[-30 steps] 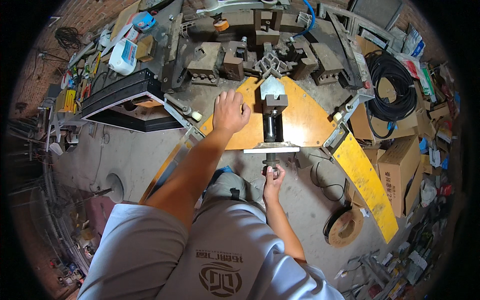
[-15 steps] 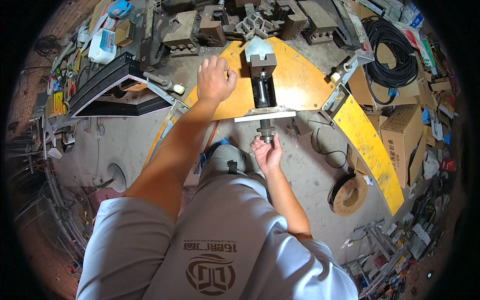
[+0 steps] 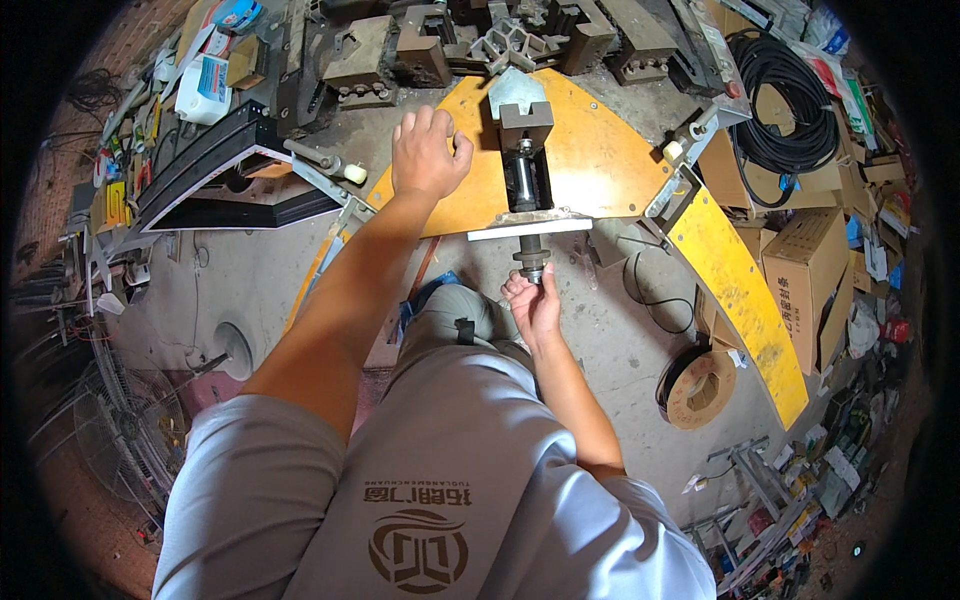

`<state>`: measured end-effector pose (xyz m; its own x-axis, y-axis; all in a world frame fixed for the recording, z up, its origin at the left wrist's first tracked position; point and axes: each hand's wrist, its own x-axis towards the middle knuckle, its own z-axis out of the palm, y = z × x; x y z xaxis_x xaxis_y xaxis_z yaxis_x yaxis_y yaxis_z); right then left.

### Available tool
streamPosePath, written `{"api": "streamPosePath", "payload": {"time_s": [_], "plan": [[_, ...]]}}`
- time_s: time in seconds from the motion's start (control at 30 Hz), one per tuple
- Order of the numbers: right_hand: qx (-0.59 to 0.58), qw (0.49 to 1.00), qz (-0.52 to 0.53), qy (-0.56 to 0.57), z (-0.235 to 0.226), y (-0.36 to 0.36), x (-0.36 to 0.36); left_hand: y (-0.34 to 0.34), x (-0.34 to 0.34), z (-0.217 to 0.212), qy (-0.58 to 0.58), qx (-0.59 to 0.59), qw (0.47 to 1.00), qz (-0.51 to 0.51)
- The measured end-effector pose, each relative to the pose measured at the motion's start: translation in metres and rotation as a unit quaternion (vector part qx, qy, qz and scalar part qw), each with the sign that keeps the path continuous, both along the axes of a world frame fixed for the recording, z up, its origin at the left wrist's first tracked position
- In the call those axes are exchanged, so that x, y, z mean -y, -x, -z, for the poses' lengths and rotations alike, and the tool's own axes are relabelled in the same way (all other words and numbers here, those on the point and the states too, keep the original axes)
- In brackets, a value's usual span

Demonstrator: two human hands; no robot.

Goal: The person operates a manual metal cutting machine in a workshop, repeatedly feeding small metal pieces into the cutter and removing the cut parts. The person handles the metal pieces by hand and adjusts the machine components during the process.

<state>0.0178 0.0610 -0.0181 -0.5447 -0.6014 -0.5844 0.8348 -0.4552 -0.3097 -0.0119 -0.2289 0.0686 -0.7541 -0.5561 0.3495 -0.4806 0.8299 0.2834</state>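
My left hand point(image 3: 428, 155) rests back-up at the left part of the yellow plate point(image 3: 600, 150), its thumb apart from the loosely bent fingers and nothing seen in it. Below the plate's front edge, my right hand point(image 3: 535, 305) has its thumb and fingers around the tip of a metal shaft with a stepped collar point(image 3: 531, 258). This shaft passes through a pale crosspiece point(image 3: 530, 230) into a dark slot holding a shiny rod point(image 3: 523, 185). Beyond the rod stand a grey metal block point(image 3: 526, 120) and a pale pointed piece point(image 3: 516, 90). The fingertips are partly hidden.
Heavy metal blocks point(image 3: 358, 65) line the back. A black angled frame point(image 3: 215, 165) lies left, and a second yellow plate point(image 3: 735, 290) juts out right. Coiled black hose point(image 3: 785, 110), cardboard boxes point(image 3: 805, 270) and a cardboard-sided reel point(image 3: 700, 390) are at the right.
The thumb and fingers of my right hand have shifted slightly around the shaft tip. My left hand stays in nearly the same place.
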Motion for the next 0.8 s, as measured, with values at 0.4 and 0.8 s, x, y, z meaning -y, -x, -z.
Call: {"api": "streamPosePath", "payload": {"time_s": [0.4,0.8], "plan": [[0.022,1.000,-0.015,-0.004,0.003,0.004,0.001,0.000,0.000,0.000,-0.003,0.005,1.000,-0.002],[0.008,0.996,-0.038,0.074,0.003,0.005,-0.005,0.000,-0.001,0.000,-0.002,0.003,1.000,-0.005]]}}
